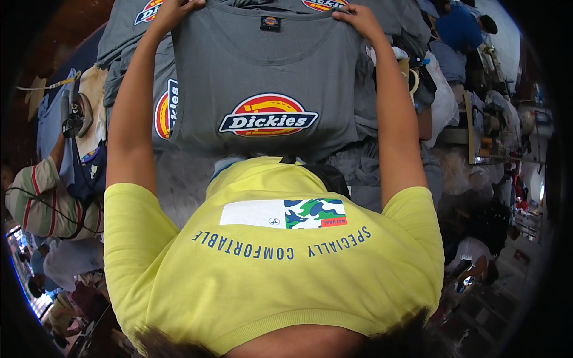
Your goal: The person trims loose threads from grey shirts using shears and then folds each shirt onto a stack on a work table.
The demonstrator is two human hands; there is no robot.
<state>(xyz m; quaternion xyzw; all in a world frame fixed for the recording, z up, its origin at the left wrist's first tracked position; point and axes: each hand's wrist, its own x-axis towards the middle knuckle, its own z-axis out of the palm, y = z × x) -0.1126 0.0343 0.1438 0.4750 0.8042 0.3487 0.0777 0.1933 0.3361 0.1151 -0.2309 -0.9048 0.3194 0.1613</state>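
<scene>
A grey shirt [256, 77] with a wide neckline, a small dark neck label and a red, yellow and blue chest print hangs spread out before me. My left hand [179, 11] pinches its top left shoulder, partly cut off by the upper edge of the view. At the top right shoulder, my right hand [361, 21] grips the cloth between thumb and fingers. Both arms reach straight forward, and the shirt's lower end drapes close to my waist. More grey shirts [128, 65] with the same print lie piled beneath and around it.
On the left, what looks like an iron [85, 113] rests on pale cloth beside a person in a striped shirt [45, 191]. A tape roll [413, 82] and a white plastic bag [443, 95] are at right. Farther off sits a person in blue [458, 28].
</scene>
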